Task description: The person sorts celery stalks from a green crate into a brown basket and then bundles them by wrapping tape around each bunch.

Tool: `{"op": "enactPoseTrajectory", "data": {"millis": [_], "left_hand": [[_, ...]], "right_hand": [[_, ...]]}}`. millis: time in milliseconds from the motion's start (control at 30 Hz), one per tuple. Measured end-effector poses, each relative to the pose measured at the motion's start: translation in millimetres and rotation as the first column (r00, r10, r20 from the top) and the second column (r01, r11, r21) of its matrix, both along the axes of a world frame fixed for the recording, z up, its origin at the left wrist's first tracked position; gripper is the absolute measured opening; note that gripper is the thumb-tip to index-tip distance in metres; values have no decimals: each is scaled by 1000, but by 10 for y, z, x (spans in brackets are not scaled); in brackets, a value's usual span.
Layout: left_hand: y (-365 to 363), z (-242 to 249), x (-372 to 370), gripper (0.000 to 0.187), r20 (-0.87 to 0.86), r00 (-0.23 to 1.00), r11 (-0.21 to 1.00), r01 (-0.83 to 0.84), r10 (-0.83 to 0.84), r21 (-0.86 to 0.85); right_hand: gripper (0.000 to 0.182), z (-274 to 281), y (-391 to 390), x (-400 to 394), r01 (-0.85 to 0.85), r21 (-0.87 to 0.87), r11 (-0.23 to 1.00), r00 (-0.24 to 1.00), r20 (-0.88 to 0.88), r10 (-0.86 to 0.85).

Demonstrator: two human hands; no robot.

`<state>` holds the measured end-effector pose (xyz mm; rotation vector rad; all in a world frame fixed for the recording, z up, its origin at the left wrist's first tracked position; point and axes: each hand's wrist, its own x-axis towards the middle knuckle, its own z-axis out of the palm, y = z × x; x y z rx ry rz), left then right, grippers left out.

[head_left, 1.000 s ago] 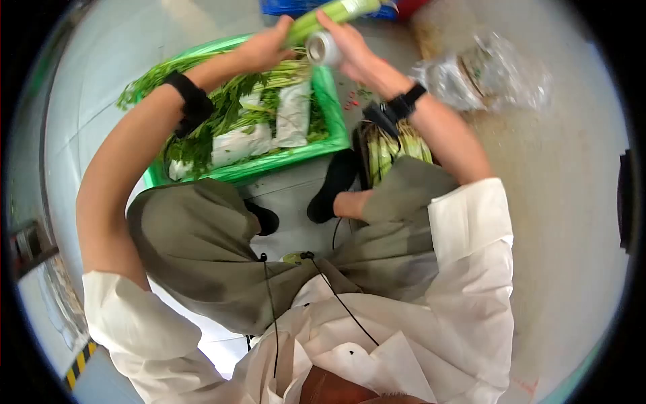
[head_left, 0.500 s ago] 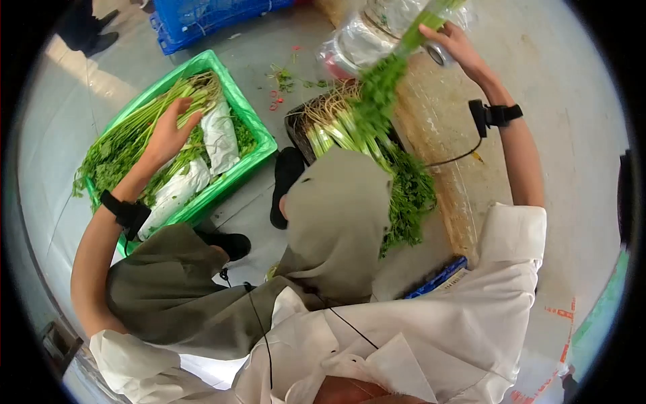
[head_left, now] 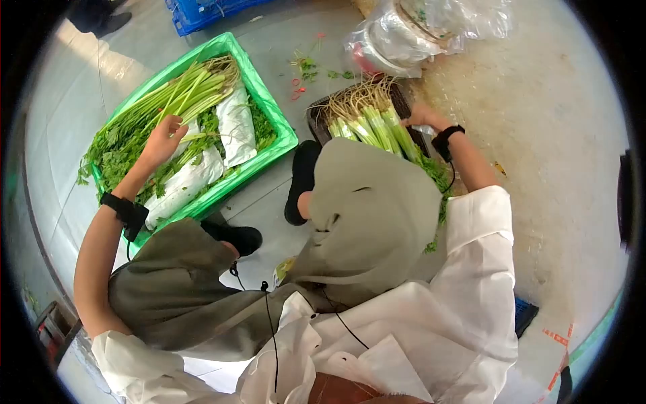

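My left hand (head_left: 163, 139) hovers over the green-lined crate (head_left: 277, 129), its fingers curled with the tips near a few stems. Loose leafy stalks (head_left: 195, 92) with roots lie in that crate beside white-wrapped bundles (head_left: 235, 126). At the right, my right hand (head_left: 425, 118) is at the edge of a dark crate (head_left: 317, 126), against the rooted celery-like bunches (head_left: 377, 124). Its fingertips touch or nearly touch the outermost bunch, and a shiny metallic item shows under the palm. Part of the bunches is hidden behind my knee.
A clear plastic bag (head_left: 383, 42) stands behind the dark crate. Leaf scraps (head_left: 307, 66) and red bands (head_left: 296, 87) lie on the floor. A blue crate (head_left: 202, 15) is at the top, near another person's shoe (head_left: 113, 24). A dark blue object (head_left: 525, 315) lies lower right.
My right hand has come down and left from the upper right, and the bunch it held up is now among those in the dark crate. My left hand's fingers have curled more.
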<state>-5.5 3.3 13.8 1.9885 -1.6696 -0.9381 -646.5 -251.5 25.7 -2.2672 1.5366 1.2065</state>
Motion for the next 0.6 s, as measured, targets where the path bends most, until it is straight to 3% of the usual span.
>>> {"op": "enactPoseTrajectory", "data": {"millis": [100,167,233,267,300,333,400,433,467,533,600], "left_hand": [[-20,-181,178,42,82,996,999,40,-37,-31],[-70,-297,412,40,360,924,977,179,-126,-117],[-139,-363,620,43,466,884,975,124,-25,-183],[-228,-121,644,52,472,875,993,73,-108,92],[-301,-110,748,53,530,831,982,95,-170,165],[-298,134,674,55,555,820,976,18,-137,216],[-288,189,754,56,521,846,976,-8,-110,219],[-344,-28,859,57,494,862,977,7,-114,214],[-334,38,794,58,450,881,965,26,-145,260],[-293,-139,766,61,408,903,986,78,-134,150],[-322,-297,655,63,381,915,989,103,-135,103]], "right_hand": [[56,93,-260,299,-165,-23,986,981,100,167],[48,543,-258,939,-282,-159,946,911,266,316],[43,987,-71,1748,-331,-76,941,884,323,337],[39,1054,-17,2049,-322,-140,936,816,461,350],[35,1035,63,2339,-294,-189,937,729,590,347],[35,960,185,2635,-337,-182,924,698,610,375],[31,837,467,3157,-381,-260,887,509,742,436],[29,748,633,3374,-413,-214,886,459,791,405],[29,668,809,3580,-422,-92,902,517,793,323],[29,403,1104,3828,-521,-126,844,467,786,406],[27,173,1299,3939,-541,-56,839,430,839,333]]}}
